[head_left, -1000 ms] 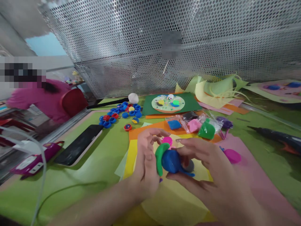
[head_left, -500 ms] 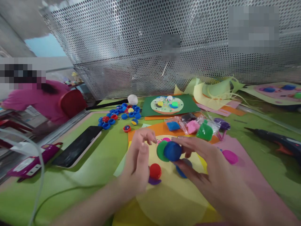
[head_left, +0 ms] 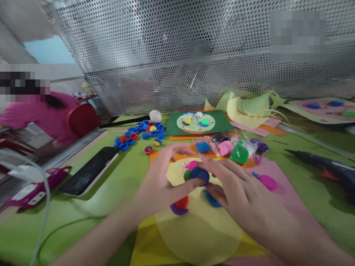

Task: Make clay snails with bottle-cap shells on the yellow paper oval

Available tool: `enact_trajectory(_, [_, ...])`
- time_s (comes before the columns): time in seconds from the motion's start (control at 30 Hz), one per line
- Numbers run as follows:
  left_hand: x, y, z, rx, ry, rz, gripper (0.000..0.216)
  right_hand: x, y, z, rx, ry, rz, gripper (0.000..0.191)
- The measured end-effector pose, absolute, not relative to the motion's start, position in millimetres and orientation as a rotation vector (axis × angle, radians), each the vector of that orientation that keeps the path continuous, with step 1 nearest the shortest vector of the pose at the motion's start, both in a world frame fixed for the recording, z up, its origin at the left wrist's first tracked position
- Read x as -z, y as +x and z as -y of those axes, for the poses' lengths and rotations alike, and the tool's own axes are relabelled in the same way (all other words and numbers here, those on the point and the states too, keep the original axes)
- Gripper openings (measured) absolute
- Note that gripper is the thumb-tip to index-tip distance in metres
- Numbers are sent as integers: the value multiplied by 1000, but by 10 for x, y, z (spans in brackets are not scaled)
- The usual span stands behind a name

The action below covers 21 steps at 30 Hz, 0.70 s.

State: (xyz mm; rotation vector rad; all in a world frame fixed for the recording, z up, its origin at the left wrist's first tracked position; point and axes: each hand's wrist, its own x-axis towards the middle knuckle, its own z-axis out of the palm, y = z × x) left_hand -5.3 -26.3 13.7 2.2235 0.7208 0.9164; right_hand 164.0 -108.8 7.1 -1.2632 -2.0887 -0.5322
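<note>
Fingers of left hand (head_left: 158, 184) and right hand (head_left: 241, 197) pinch blue clay ball (head_left: 200, 174), mid-frame, seemingly pressing it onto green clay piece (head_left: 187, 175).

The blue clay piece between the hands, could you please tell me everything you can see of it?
The blue clay piece is a smooth, matte, rounded disc that looks like soft modelling dough. It is held over the yellow paper, pinched between the left hand, whose thumb presses its lower edge, and the fingertips of the right hand. A green clay piece sits against its left side.
</note>
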Motion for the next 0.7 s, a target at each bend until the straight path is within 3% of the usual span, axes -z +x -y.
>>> enact_trajectory(0.17, [-97,-17,288,-839,1965,-738,54,-178,1606,1102,660,-1140,2196,32])
enact_trajectory(0.33, [-141,1,301,-789,1812,-843,54,-98,1631,1104,597,-1168,2176,41])
enact_trajectory(0.6, [-186,5,242,-825,1400,-944,64,-5,1636,1103,104,-1494,1817,43])
enact_trajectory(0.7, [-192,16,245,-886,1316,-924,63,-3,1631,1089,-33,-1622,1818,33])
